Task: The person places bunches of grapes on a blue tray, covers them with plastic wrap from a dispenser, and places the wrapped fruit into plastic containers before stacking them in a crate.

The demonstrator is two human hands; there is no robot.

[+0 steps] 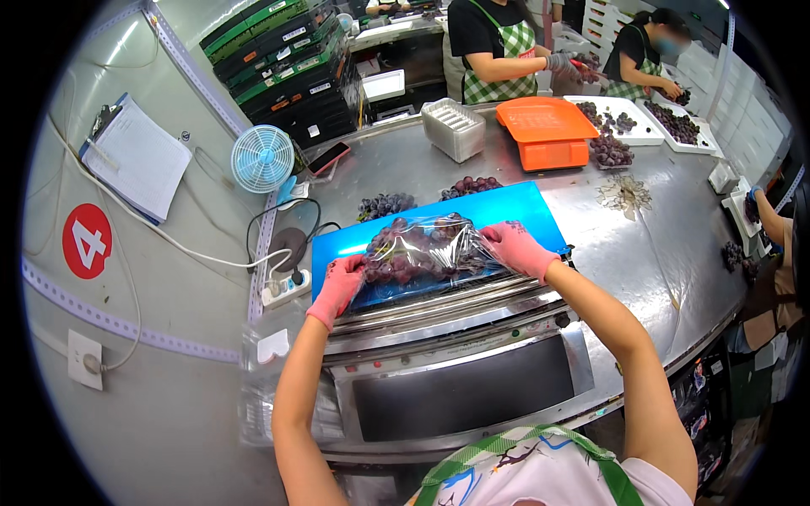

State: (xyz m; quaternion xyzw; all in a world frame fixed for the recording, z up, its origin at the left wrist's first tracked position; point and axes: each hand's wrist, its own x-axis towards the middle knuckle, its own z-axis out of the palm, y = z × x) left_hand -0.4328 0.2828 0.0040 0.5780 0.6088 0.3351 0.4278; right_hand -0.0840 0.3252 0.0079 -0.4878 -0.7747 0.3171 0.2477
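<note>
My left hand (343, 281), in a pink knit glove, grips the left end of clear plastic film at a pack of dark red grapes (405, 259). At the pack's right end, my right hand (516, 246), gloved the same way, pinches gathered film. Shiny clear film (436, 240) stretches over the grapes between both hands; whether a tray lies beneath them is hidden. The pack is over the front part of a blue sheet (525, 202) at the back of a film wrapping machine (455, 351). Metal rollers (417, 316) run just in front of it.
Behind the blue sheet are loose grape bunches (386, 205), stacked clear plastic trays (454, 129) and an orange scale (547, 133). A blue fan (262, 158), a phone (329, 158) and a power strip (286, 288) sit left. Co-workers (500, 50) handle grapes across the steel table (683, 209).
</note>
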